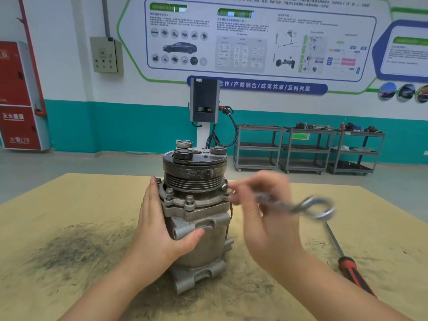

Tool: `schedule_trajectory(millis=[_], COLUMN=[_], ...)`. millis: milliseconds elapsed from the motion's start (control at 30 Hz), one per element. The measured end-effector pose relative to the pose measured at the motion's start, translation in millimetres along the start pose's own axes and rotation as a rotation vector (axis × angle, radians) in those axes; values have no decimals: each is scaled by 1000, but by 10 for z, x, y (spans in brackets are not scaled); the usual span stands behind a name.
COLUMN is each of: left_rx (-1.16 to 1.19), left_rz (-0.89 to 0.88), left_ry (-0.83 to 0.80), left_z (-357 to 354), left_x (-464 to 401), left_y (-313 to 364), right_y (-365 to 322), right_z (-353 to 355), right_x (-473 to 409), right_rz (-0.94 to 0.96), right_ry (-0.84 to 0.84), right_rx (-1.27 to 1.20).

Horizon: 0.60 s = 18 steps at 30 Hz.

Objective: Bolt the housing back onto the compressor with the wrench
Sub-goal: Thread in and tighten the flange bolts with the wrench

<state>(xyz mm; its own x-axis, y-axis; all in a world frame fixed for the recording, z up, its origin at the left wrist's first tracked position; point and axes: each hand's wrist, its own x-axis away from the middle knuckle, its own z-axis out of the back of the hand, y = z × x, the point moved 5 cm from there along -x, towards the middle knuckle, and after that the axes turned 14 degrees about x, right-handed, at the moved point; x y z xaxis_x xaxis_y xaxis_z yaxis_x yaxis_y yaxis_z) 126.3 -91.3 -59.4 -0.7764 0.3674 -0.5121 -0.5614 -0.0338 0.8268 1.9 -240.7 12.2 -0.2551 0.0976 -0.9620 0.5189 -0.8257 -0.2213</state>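
Observation:
A grey metal compressor stands upright in the middle of the wooden table, its dark pulley on top. The housing flange below the pulley carries several bolts. My left hand holds the compressor's left side, fingers straight up along the flange and thumb across the front of the body. My right hand grips a silver wrench, blurred by motion, just right of the flange. The wrench's ring end points right, and its other end lies near a bolt at the flange's right edge.
A screwdriver with a red and black handle lies on the table at the right. Dark grime stains the tabletop left of the compressor. Beyond the table stand a charging post and several grey carts by the wall.

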Motion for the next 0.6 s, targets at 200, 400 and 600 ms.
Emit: schedule_trajectory(millis=[200, 400, 600], left_rx=[-29, -21, -20], left_rz=[-7, 9, 11], left_ry=[-13, -11, -9], left_z=[5, 14, 20], left_x=[0, -8, -3], left_y=[5, 2, 9], right_y=[473, 674, 767], right_z=[121, -40, -64], right_x=[-137, -26, -51], right_rz=[-835, -1070, -1078], right_ry=[154, 111, -55], right_rx=[-744, -1002, -1018])
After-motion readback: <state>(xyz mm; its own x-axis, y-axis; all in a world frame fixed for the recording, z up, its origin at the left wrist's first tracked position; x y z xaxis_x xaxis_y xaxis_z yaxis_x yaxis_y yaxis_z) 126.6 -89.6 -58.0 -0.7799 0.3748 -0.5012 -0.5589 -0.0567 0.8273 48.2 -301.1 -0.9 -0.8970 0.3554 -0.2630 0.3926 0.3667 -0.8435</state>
